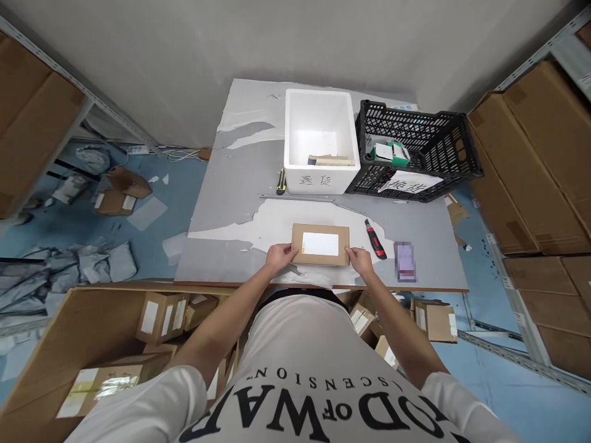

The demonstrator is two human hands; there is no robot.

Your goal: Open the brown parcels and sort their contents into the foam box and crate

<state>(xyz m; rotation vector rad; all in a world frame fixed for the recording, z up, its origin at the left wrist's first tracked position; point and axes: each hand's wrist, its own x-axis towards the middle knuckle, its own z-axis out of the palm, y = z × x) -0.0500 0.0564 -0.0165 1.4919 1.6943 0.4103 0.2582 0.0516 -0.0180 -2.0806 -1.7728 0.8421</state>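
Observation:
A flat brown cardboard box point(298, 246) with a white label on its top face is held near the front edge of the table. My left hand point(279, 257) grips its left end, fingers closed on the edge. At the opposite end my right hand point(360, 259) pinches the lower right corner. To the right of the box lies a red and black utility knife point(375, 239). Beside the knife rests a phone point(405, 261) with a blurred purple screen.
A white foam box point(322, 181) and a black plastic crate point(420, 138) stand at the back of the table point(217, 203), each with a few items inside. A yellow utility knife point(281, 181) lies left of the foam box. Below the front edge is a large carton point(41, 363) of parcels.

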